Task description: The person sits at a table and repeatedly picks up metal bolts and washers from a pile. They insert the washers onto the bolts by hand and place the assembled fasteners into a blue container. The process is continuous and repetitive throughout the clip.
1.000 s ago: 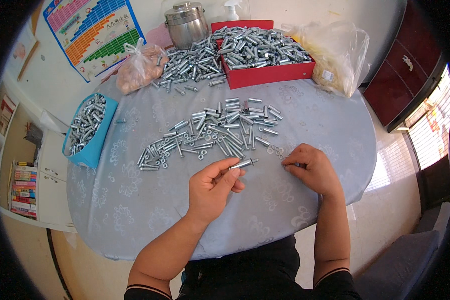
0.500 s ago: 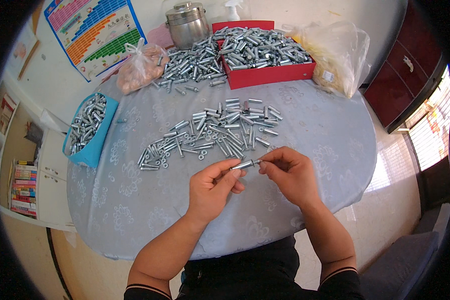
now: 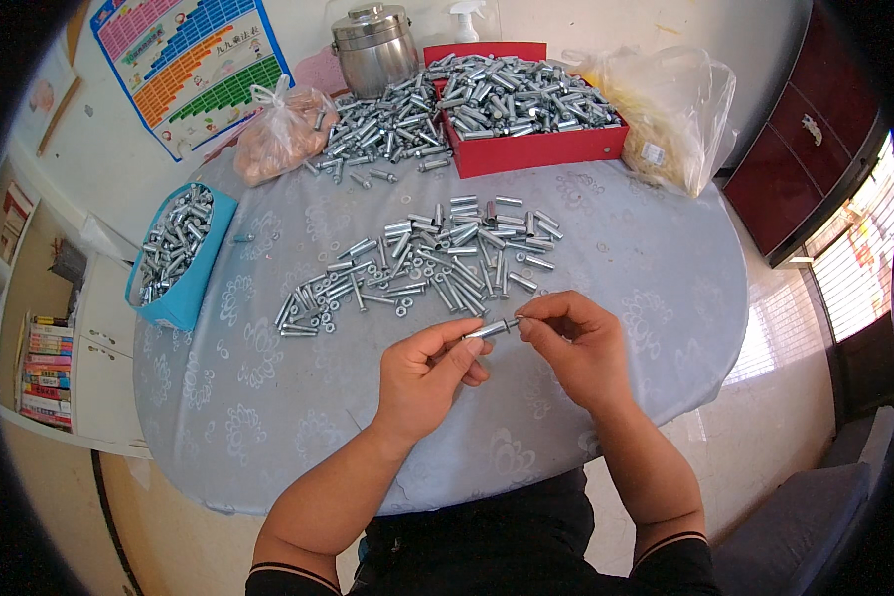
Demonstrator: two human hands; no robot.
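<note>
Between thumb and fingers, my left hand point(image 3: 422, 372) grips the silvery sleeve of an expansion bolt point(image 3: 490, 330), held tilted just above the table. My right hand point(image 3: 581, 348) pinches the bolt's thin right end, with a washer-like ring showing just left of the fingertips. Whether a nut is also in that pinch is hidden by the fingers. Just beyond my hands lies a loose spread of metal sleeves point(image 3: 539, 262), long bolts point(image 3: 444, 295) and small nuts point(image 3: 401, 311).
A red box point(image 3: 536, 150) heaped with bolts stands at the back, more bolts point(image 3: 392, 124) piled beside it. Bags flank them: one of brownish pieces point(image 3: 278, 144), one yellowish point(image 3: 661, 134). A blue bin point(image 3: 184, 310) of bolts sits left; a steel pot point(image 3: 375, 55) stands behind.
Both hands and the bolt have shifted very slightly to the right. My right fingertips stay at the bolt's end, and the piles look the same.
</note>
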